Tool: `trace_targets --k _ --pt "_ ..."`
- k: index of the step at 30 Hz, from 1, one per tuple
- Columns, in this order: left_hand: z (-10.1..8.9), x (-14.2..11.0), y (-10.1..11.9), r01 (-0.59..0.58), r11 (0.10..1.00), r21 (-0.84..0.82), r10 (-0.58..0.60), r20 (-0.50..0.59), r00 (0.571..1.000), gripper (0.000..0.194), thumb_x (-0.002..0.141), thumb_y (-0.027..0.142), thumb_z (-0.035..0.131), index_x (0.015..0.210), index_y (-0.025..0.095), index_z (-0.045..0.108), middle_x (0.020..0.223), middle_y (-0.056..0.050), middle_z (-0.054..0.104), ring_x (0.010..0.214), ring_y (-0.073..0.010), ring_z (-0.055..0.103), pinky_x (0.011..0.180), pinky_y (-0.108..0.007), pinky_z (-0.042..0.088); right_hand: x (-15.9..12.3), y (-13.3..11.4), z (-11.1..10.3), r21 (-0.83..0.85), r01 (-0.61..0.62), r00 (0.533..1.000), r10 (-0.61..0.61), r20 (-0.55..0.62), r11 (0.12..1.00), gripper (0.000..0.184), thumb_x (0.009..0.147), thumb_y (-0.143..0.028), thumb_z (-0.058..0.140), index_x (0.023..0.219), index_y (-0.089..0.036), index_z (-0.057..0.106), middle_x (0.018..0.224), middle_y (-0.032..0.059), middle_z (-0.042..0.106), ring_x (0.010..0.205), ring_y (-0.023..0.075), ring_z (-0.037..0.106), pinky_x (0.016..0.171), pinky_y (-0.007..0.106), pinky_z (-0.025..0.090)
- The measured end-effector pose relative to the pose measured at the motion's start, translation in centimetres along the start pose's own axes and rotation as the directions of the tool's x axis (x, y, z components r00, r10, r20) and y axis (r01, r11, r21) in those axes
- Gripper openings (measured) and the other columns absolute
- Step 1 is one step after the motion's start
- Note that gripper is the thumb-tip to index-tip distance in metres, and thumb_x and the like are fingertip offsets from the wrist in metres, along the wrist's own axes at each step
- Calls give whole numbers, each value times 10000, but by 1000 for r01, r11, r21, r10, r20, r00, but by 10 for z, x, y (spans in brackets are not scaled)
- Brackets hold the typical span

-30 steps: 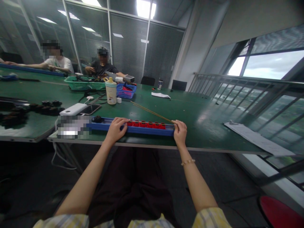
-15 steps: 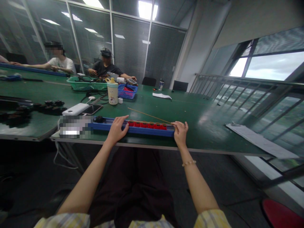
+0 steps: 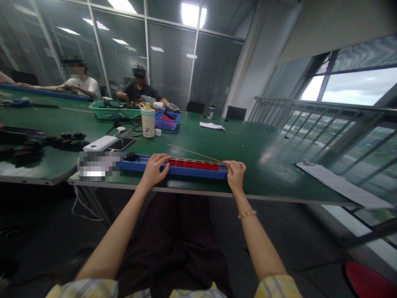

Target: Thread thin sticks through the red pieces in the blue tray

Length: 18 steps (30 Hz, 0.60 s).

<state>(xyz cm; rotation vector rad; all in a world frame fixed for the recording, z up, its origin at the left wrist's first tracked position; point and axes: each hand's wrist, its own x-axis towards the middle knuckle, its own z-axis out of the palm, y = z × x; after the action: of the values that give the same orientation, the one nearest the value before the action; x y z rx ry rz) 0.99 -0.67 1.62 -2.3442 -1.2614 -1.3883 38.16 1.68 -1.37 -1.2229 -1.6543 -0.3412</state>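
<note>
Straight ahead at 12 o'clock, our blue tray (image 3: 186, 175) runs its long axis 9-to-3 along the green workbench's edge (image 3: 198, 189), between our hands. Our left hand (image 3: 153, 170) lies half-curled over its near rail, fingertips just beside the red blocks (image 3: 192, 165). Our right hand (image 3: 235, 176) cups the 3 o'clock end, its fingers meeting the thin stick (image 3: 195, 153). Whether either hand grips, we cannot tell

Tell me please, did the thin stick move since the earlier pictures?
Yes. The stick has swung closer to the blue tray: its far end now lies lower, while its near end stays by the right hand.
</note>
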Motion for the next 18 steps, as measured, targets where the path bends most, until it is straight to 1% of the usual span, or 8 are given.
trace_targets --k 5,10,14,18 --pt "0 1 1 -17 1000 13 17 6 1000 314 941 276 496 1209 249 656 1175 -60 667 1126 -243 559 1018 -445 447 0 1 1 8 2 1000 -2 3 1000 306 983 -282 403 1032 -260 705 1027 42 733 1041 200 617 1074 433 272" --pt "0 1 1 -18 1000 17 18 -2 1000 304 943 275 496 1194 238 663 1170 -61 669 1115 -239 563 1017 -440 443 1 -2 -1 26 8 1000 -8 -18 1000 294 983 -290 416 1045 -265 702 1070 35 742 1067 199 616 1105 451 249" --pt "0 0 0 0 1000 18 0 6 1000 308 935 278 501 1196 247 663 1179 -59 668 1122 -246 565 1022 -452 443 2 -5 -2 37 7 1000 -6 -30 999 293 982 -302 418 1054 -271 701 1082 34 743 1081 204 612 1147 493 210" --pt "0 0 1 1 1000 20 -1 6 1000 306 937 280 498 1191 239 665 1175 -61 670 1120 -248 565 1022 -455 447 2 -2 -2 88 2 999 3 -49 996 294 983 -324 420 1031 -271 705 1066 26 743 1063 195 619 1195 526 140"
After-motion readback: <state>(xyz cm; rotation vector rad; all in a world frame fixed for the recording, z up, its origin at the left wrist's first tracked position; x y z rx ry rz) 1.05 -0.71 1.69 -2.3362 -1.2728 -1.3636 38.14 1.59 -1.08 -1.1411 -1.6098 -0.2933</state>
